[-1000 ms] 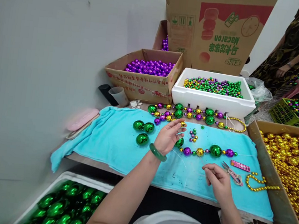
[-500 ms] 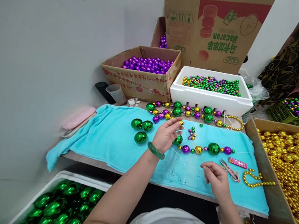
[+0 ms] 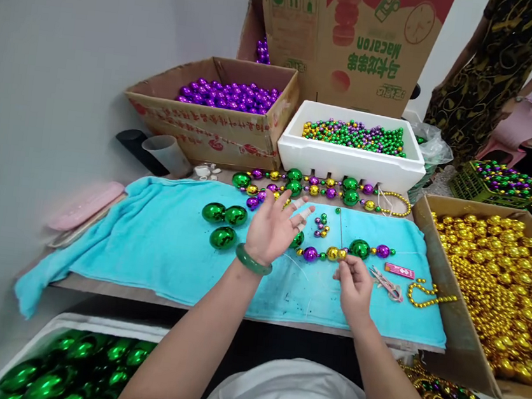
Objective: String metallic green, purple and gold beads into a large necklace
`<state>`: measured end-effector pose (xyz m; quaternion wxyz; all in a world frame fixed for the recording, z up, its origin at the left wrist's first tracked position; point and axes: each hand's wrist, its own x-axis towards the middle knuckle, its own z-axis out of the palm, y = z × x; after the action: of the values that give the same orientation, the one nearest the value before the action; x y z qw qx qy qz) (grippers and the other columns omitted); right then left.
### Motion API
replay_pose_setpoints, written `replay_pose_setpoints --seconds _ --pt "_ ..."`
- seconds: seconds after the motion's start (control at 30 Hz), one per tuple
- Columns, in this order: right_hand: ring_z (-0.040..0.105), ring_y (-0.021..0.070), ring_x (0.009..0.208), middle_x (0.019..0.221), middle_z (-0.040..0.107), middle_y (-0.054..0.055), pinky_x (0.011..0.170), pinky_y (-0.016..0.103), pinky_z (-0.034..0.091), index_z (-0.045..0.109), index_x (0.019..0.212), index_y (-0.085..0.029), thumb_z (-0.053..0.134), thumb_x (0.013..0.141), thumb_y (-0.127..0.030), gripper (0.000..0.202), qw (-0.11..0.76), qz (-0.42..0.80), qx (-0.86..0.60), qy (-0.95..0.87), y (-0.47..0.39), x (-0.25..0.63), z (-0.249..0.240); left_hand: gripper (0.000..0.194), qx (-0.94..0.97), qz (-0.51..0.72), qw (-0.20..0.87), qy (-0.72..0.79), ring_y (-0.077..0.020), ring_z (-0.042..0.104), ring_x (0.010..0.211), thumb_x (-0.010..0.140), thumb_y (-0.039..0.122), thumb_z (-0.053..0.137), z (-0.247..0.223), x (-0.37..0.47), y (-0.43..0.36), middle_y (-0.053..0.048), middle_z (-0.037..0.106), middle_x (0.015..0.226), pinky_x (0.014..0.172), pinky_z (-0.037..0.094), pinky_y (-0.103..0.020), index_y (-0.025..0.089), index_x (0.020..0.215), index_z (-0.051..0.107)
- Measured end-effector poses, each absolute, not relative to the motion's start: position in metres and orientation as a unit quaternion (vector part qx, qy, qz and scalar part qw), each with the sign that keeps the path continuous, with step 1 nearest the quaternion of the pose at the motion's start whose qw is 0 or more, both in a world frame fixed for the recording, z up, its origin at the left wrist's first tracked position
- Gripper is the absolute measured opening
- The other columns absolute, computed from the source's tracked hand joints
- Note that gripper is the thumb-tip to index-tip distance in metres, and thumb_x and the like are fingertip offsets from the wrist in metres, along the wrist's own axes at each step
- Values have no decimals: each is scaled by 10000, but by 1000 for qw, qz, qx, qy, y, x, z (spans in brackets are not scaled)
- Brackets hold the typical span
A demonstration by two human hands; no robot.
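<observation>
My left hand [image 3: 272, 226] is open, palm turned up and fingers spread, above the turquoise towel [image 3: 168, 252]. White tape wraps some fingers, and a green bangle [image 3: 253, 260] circles the wrist. With thumb and fingers pinched, my right hand [image 3: 355, 286] holds a small gold bead [image 3: 343, 254]; a thin needle-like line [image 3: 341, 227] rises from it. Just behind lies a bead string with a purple bead [image 3: 310, 254] and a large green bead [image 3: 359, 249]. Small loose beads [image 3: 322, 225] sit beyond the string. Three large green beads [image 3: 223, 237] rest left of my left hand.
Scissors [image 3: 386, 283], a pink packet [image 3: 399, 270] and a gold bead strand [image 3: 427, 301] lie at right. Finished-looking strings [image 3: 294, 174] line the back before a white foam box [image 3: 347, 157]. Cartons of purple [image 3: 206, 135] and gold beads [image 3: 455, 311] flank the table. A person [image 3: 496, 72] stands behind.
My left hand has let go of the gold bead and opened. My right hand, which held thin thread lower down, now pinches a gold bead nearer the string. The view has shifted right.
</observation>
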<state>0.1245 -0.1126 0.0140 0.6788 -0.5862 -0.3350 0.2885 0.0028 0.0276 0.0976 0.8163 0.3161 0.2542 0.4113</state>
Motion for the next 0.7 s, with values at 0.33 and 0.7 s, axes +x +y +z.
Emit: replay_pose_setpoints --seconds 0.33,0.7 --pt "523 96 604 788 605 18 560 249 483 510 878 -199 528 836 -398 205 808 265 -476 -225 -33 94 46 577 251 477 806 244 -252 558 1142 768 729 473 97 29 8 -100 580 1168 815 502 -336 224 1039 540" --pt "499 95 521 602 545 -38 499 230 427 571 885 -188 584 808 -388 215 759 291 -520 -262 -55 117 39 424 324 433 776 325 -209 613 973 782 547 617 81 23 1 -80 629 1055 771 481 -287 206 1034 617"
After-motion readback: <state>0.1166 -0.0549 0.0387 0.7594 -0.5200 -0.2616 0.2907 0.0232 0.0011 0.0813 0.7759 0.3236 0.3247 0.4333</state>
